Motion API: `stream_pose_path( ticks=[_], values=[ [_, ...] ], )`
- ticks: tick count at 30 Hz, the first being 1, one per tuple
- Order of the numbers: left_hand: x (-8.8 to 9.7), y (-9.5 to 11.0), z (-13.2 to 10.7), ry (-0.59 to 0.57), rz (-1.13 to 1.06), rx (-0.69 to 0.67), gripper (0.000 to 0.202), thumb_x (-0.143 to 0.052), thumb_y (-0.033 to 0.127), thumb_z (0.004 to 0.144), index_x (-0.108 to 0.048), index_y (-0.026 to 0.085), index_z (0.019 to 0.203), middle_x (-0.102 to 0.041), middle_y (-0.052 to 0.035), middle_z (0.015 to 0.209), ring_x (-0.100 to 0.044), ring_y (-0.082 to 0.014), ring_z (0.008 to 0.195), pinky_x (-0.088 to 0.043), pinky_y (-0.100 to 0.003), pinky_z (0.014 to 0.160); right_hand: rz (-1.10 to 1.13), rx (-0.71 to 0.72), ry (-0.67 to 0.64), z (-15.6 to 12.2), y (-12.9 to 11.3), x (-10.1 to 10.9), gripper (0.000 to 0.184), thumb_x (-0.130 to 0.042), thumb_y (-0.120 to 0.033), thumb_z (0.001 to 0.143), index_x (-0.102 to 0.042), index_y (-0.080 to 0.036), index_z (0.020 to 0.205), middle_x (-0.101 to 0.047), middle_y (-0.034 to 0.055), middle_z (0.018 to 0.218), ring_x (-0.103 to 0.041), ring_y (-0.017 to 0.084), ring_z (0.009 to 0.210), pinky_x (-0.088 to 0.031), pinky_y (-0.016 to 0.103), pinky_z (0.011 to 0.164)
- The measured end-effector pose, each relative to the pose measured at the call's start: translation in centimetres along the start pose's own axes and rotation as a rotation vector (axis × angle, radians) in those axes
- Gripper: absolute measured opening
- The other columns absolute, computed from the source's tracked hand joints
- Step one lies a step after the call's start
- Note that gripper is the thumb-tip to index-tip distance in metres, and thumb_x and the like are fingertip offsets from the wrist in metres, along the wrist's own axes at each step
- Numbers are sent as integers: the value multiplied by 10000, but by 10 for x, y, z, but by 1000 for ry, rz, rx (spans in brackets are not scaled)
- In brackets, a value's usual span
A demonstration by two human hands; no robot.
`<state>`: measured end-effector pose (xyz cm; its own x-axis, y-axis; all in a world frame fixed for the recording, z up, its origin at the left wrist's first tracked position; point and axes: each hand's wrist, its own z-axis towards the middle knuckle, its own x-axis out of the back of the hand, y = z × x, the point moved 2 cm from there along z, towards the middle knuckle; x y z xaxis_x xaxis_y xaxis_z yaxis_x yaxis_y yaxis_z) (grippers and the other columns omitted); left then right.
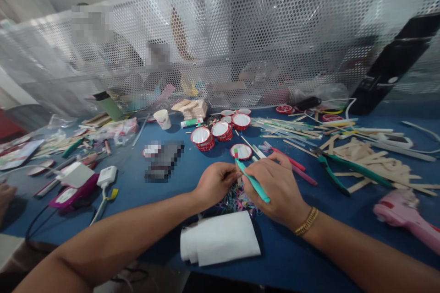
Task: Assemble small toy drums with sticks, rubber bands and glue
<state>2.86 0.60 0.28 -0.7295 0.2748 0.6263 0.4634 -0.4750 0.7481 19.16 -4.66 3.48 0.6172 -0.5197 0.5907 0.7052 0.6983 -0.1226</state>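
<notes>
My right hand (275, 185), with a gold bracelet at the wrist, is closed around a slim teal pen-like tool (257, 184). The tool slants away from me, its far end close to my left fingertips. My left hand (218, 184) is pinched shut; whatever sits between its fingers is too small to make out. A small stick with red and green ends (236, 152) shows just past the fingertips. Beneath both hands lies a tangle of colourful thin strands (237, 201). Directly beyond them is a shallow round red-and-white tin (241, 151).
A folded white cloth (222, 240) lies in front of me. Red tins (202, 138) stack ahead. Green-handled pliers (333, 176), wooden sticks (374, 158) and a pink glue gun (398, 213) lie right. A paper cup (162, 119) and white adapter (107, 176) stand left; perforated metal (206, 46) closes the back.
</notes>
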Motion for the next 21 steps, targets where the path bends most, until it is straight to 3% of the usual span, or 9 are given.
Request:
stream_pose_path(
  ticks=[6, 12, 21],
  values=[
    [0, 1, -1, -6, -7, 0, 356, -499, 359, 939, -589, 145, 669, -442, 37, 613, -369, -103, 603, -292, -221, 573, -6, 4, 49, 0, 2, 2, 58, -560, -179, 898, -547, -188, 842, -669, 22, 746, -613, 173, 716, -352, 400, 847],
    [1, 1, 0, -7, -3, -2, 341, -501, 339, 929, -581, 144, 661, -439, 34, 619, -375, -106, 614, -312, -219, 597, 6, -5, -15, 0, 0, 0, 77, -530, -193, 911, -551, -197, 837, -649, 3, 715, -592, 161, 698, -350, 384, 820],
    [1, 0, 0, -6, -9, -13, 341, -506, 347, 930, -607, 141, 679, -466, 32, 622, -384, -106, 608, -310, -221, 588, 4, -3, 19, 0, 0, 1, 54, -538, -187, 906, -552, -195, 854, -666, 16, 741, -609, 167, 713, -360, 396, 837]
  ],
)
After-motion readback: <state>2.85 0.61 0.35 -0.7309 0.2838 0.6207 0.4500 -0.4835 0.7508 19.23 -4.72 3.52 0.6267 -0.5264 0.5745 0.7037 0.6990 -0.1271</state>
